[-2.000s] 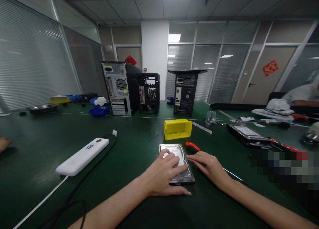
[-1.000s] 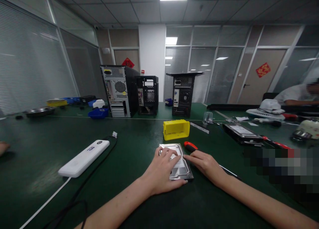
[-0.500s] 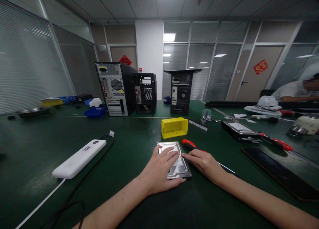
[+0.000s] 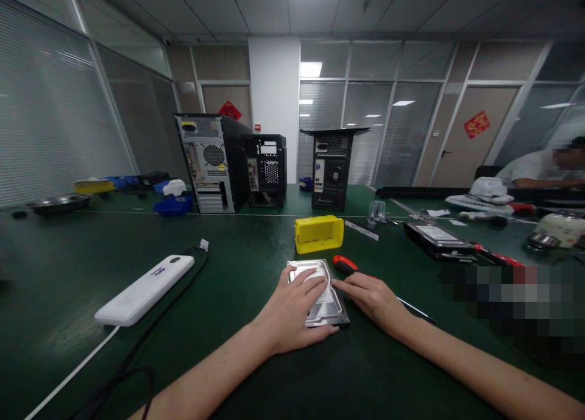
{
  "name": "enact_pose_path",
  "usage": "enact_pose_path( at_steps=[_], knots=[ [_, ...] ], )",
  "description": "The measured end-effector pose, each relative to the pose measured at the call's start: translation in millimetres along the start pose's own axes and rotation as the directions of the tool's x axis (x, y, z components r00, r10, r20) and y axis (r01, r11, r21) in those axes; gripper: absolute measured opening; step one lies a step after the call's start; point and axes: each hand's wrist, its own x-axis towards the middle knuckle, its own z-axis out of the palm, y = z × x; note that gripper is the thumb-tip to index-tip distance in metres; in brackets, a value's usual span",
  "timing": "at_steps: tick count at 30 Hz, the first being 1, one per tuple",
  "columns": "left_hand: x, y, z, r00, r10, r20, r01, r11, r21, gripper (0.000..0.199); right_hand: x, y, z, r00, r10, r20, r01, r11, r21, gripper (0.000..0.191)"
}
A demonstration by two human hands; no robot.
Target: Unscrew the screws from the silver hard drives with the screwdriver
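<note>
A silver hard drive lies flat on the green table, partly covered by my left hand. The fingers of that hand are spread over the drive's top, and its thumb stretches along the near edge. My right hand rests just to the right, its index finger stretched out to touch the drive's right edge. Its other fingers bend a little and its thumb is hidden. A screwdriver with a red and black handle lies beyond and partly under my right hand, its shaft showing on the far side.
Behind the drive is a yellow tray. Computer cases stand at the back. A white power strip with cables lies left. Another drive lies right, close to a blurred-out patch. A person sits at the far right.
Both hands and the drive stay nearly as they were. The view shifts very slightly. A blurred-out patch now covers the dark flat panel on the right.
</note>
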Motion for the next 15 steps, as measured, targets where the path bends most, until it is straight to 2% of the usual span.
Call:
enact_pose_path(
  at_steps=[10, 15],
  knots=[
    [0.4, 1.3, -2.4, 0.999, -0.023, 0.033, 0.024, 0.999, -0.027, 0.065, 0.4, 0.3, 0.6, 0.997, 0.061, 0.051, -0.064, 0.997, 0.051, 0.034],
    [0.3, 0.0, -1.3, 0.999, -0.015, 0.028, 0.016, 0.999, -0.032, 0.064, -0.8, 0.5, -0.2, 0.997, 0.055, 0.057, -0.059, 0.995, 0.082, 0.034]
  ],
)
